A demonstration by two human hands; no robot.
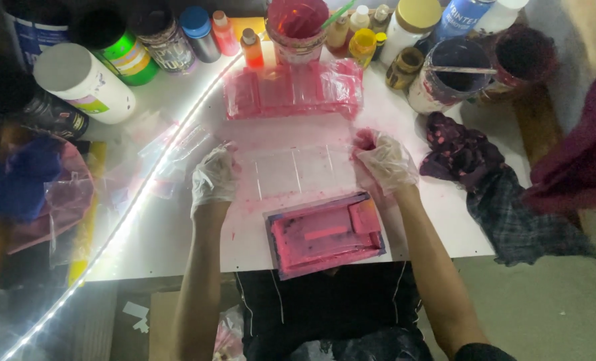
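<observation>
The tabletop is white, smeared faintly pink near the middle. Both the left hand and the right hand wear thin clear gloves — the right one stained pink. Between them lies a clear plastic sheet with pale dividing lines. The shallow tray is bright pink inside, with a darker purplish rim. The crumpled plastic wrap is pink-tinted. The rag is dark — spotted with pink — above a dark plaid cloth. One jar is white, one bottle green.

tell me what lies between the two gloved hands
In the head view, a clear plastic sheet with pink smears lies flat between the left hand and right hand.
</observation>
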